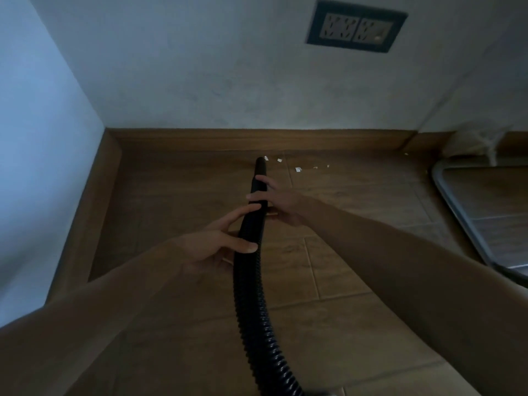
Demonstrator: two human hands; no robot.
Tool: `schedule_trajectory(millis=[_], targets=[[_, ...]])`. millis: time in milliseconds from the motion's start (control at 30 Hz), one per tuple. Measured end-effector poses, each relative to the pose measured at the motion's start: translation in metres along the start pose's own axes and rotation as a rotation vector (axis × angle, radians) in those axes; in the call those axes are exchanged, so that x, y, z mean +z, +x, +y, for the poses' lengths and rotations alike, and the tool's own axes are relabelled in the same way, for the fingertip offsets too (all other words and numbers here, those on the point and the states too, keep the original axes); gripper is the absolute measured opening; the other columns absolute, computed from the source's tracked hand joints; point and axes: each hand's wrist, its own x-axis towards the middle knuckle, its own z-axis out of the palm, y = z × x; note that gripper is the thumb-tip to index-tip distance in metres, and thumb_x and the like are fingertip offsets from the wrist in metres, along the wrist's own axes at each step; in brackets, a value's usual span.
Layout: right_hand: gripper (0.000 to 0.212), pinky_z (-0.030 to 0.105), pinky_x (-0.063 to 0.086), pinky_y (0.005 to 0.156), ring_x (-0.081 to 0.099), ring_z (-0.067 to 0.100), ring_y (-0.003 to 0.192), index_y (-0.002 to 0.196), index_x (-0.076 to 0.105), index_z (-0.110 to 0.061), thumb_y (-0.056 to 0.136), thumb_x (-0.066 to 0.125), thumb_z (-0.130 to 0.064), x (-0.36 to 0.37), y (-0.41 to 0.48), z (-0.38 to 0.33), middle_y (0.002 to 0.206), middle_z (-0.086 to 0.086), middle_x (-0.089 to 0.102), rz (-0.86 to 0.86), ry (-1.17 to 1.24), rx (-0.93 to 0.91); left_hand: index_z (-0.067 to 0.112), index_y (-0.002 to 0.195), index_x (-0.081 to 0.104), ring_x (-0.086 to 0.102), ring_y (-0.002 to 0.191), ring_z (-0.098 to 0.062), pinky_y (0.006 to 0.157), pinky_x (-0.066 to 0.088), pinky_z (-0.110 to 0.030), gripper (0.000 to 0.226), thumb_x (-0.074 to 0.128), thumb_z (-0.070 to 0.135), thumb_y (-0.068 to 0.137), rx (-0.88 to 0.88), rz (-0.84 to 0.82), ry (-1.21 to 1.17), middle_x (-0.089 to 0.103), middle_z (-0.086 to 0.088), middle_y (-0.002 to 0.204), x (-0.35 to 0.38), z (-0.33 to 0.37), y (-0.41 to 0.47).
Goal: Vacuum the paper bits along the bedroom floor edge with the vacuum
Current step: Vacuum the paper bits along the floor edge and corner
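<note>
A black ribbed vacuum hose (251, 295) runs from the bottom of the view up to a smooth black nozzle (260, 170) whose tip sits close to the wooden baseboard (257, 140). My right hand (278, 202) grips the nozzle section, fingers wrapped over it. My left hand (221, 241) holds the hose lower down, thumb and fingers curled round it. Several small white paper bits (298, 169) lie on the floor just right of the nozzle tip, along the wall edge.
Brown tiled floor (343, 275) meets the baseboard in a corner at left. A grey-framed object (457, 207) stands at right. A fluffy pale clump (474, 144) sits in the right corner. A wall socket (357, 25) is above.
</note>
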Motion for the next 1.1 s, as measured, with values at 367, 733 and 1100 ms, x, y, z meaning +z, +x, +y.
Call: schedule_trajectory(millis=[367, 733, 1100], targets=[[0.079, 0.028, 0.055, 0.07, 0.06, 0.019, 0.104, 0.149, 0.036, -0.036, 0.084, 0.077, -0.019, -0.008, 0.0, 0.006, 0.138, 0.005, 0.049, 0.028, 0.061, -0.054, 0.05, 0.135, 0.049, 0.064, 0.097, -0.031, 0.076, 0.056, -0.043, 0.084, 0.079, 0.007, 0.07, -0.03, 0.012, 0.075, 0.054, -0.02, 0.135, 0.002, 0.004, 0.009], [0.078, 0.024, 0.056, 0.066, 0.06, 0.017, 0.104, 0.148, 0.036, -0.036, 0.084, 0.077, -0.02, -0.028, -0.003, 0.013, 0.133, 0.003, 0.049, 0.056, 0.092, -0.068, 0.051, 0.133, 0.051, 0.068, 0.088, -0.024, 0.066, 0.057, -0.034, 0.079, 0.076, 0.009, 0.07, -0.049, -0.031, 0.086, 0.058, -0.016, 0.125, 0.01, 0.008, 0.023], [0.077, 0.029, 0.057, 0.073, 0.064, 0.016, 0.101, 0.147, 0.037, -0.039, 0.084, 0.077, -0.019, -0.039, -0.015, 0.028, 0.129, 0.0, 0.056, 0.111, 0.118, -0.067, 0.056, 0.13, 0.052, 0.062, 0.109, -0.031, 0.079, 0.056, -0.038, 0.08, 0.081, 0.012, 0.07, -0.113, -0.113, 0.142, 0.051, -0.014, 0.137, 0.012, 0.006, 0.031]])
